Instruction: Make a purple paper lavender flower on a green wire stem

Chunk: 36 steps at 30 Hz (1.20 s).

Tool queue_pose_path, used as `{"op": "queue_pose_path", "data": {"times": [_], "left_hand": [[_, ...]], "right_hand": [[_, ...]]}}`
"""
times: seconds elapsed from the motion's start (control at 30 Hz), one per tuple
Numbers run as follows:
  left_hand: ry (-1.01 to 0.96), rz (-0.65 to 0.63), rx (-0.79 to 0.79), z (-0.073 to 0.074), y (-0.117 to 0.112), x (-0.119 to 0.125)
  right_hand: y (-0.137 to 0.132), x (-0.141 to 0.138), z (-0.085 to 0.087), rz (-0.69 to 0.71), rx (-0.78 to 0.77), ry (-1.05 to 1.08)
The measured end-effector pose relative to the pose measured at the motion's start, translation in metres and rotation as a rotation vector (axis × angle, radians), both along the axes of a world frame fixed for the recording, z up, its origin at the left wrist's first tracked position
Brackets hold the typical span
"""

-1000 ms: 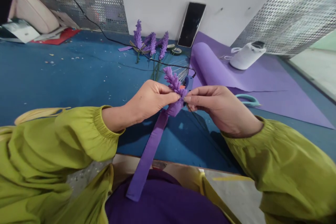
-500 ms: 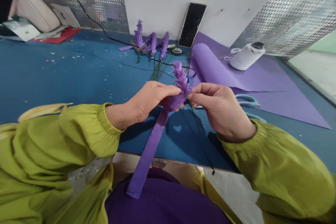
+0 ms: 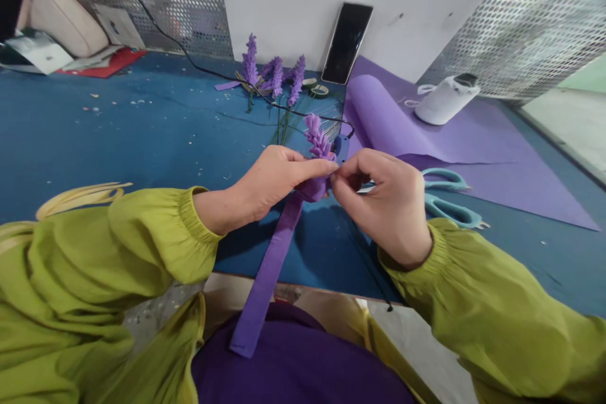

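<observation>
A purple paper lavender flower (image 3: pixel 317 136) is held over the front of the blue table, its frilled tip pointing up and away. My left hand (image 3: pixel 269 182) is closed around its lower part, thumb pressed on top. From under that grip a long purple paper strip (image 3: pixel 268 274) hangs down toward my lap. My right hand (image 3: pixel 383 196) pinches at the flower's right side, touching my left thumb tip; the exact spot between its fingers is hidden. A thin dark green stem (image 3: pixel 374 259) slants down past the table edge, ending in a dark tip.
Teal scissors (image 3: pixel 449 210) lie right of my right hand. Behind are finished lavender flowers (image 3: pixel 273 77), tape rolls (image 3: pixel 319 91), a leaning phone (image 3: pixel 348 43), a purple paper roll (image 3: pixel 379 113) and a white container (image 3: pixel 445 101). A black cable (image 3: pixel 213 72) crosses the table.
The flower has tilted left and sunk slightly in my left hand. My right hand has turned and drawn in against my left thumb, uncovering more of the scissors.
</observation>
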State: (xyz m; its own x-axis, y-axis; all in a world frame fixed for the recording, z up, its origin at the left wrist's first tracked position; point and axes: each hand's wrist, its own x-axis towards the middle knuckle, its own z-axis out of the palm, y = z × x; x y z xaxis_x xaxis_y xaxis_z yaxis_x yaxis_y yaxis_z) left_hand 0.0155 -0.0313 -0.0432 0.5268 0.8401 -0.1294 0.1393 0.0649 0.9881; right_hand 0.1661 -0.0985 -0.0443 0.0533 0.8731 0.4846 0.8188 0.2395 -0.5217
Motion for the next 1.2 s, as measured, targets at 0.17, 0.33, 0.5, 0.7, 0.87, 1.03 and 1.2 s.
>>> {"op": "queue_pose_path", "data": {"times": [0.17,0.33,0.5,0.7,0.87,1.03,1.2], "left_hand": [[0.053,0.042,0.029,-0.001,0.001,0.000],[0.004,-0.032,0.059,-0.003,0.004,-0.003],[0.052,-0.058,0.211,-0.002,0.007,-0.005],[0.122,-0.154,0.366,0.001,0.008,-0.007],[0.134,-0.193,0.420,0.002,0.010,-0.008],[0.121,-0.212,0.363,0.001,0.010,-0.008],[-0.008,-0.132,0.035,-0.001,0.008,-0.003]], "right_hand": [[-0.002,0.000,-0.002,0.048,0.036,-0.127],[0.002,0.010,0.008,0.091,-0.190,0.240],[0.010,0.019,0.010,0.125,-0.419,0.699],[0.014,0.024,0.006,0.173,-0.570,0.864],[0.014,0.024,0.008,0.160,-0.686,0.955],[0.014,0.016,0.006,0.145,-0.663,1.014],[0.014,0.010,0.003,0.127,-0.525,1.030]]}}
